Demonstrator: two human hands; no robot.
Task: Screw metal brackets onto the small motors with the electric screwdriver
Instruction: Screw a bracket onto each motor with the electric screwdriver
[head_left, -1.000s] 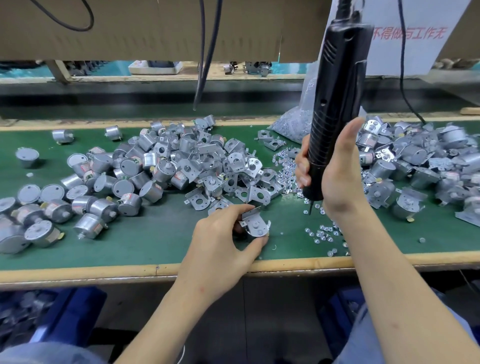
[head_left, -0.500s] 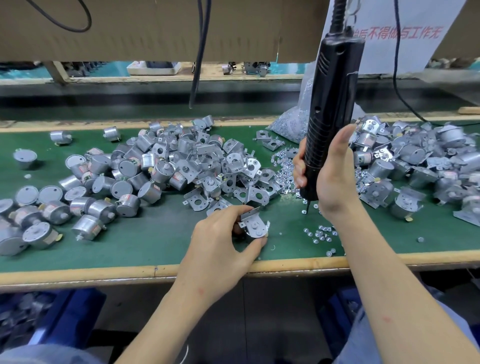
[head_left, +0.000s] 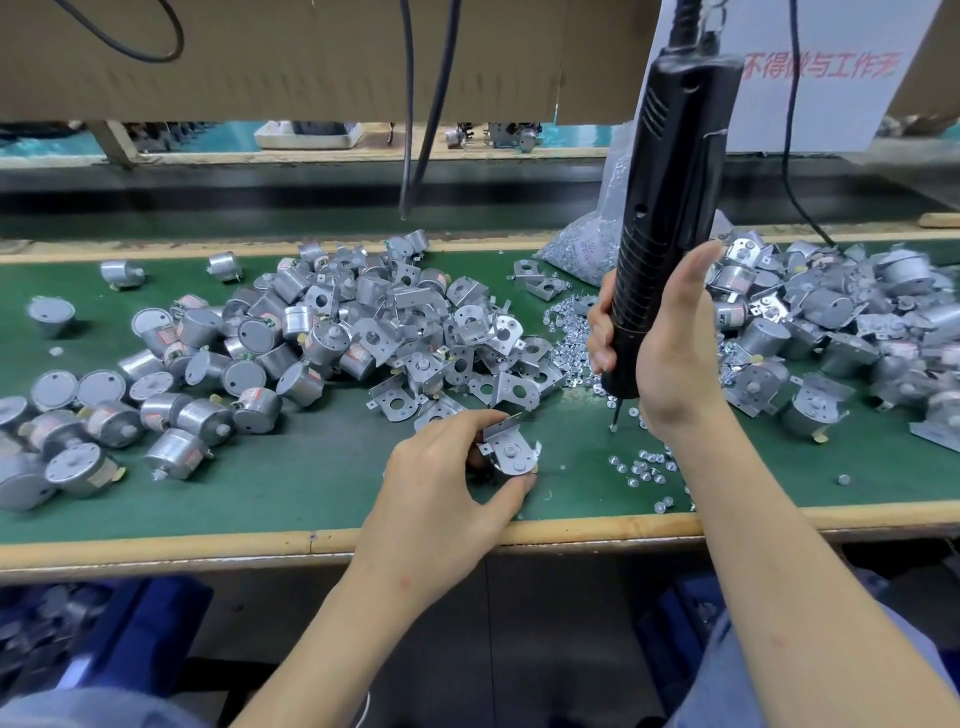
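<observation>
Left grip (head_left: 447, 467): I am pinching a bracket (head_left: 511, 451) against a motor that my fingers are mostly hiding, thumb below and fingers above, low over the desk (head_left: 311, 483) near its front edge; I cannot tell whether the part is resting on the mat
Right grip (head_left: 670, 358): I am clenching round the lower barrel of the screwdriver (head_left: 670, 208), holding it nearly upright, with the bit (head_left: 616, 415) pointing down among the loose screws (head_left: 644, 467), to the right of the motor and apart from it
Bit tip: something small and bright is sitting at the very end; I am taking it for a picked-up screw, but it is too small to be sure
Risk, dropped screw: if it is only clinging to the tip, swinging the tool across too sharply is likely shaking it off among the others
Risk, holes drifting: the bracket is looking merely laid on, so any shift of my thumb is sliding its hole off the motor's, and the screw is then going in crooked or not biting
Risk, bit skating: pressing down while the tool is leaning is inviting the bit to jump off the head towards my left fingertips (head_left: 498, 418), which are lying right at the bracket's edge
Risk, part twisting: with so light a pinch, the driving torque is liable to be spinning the motor out of my left grip
Risk, clutter: the pile of brackets (head_left: 457, 358) is lying just behind my left grip, so a slipped part is easily getting lost there
</observation>
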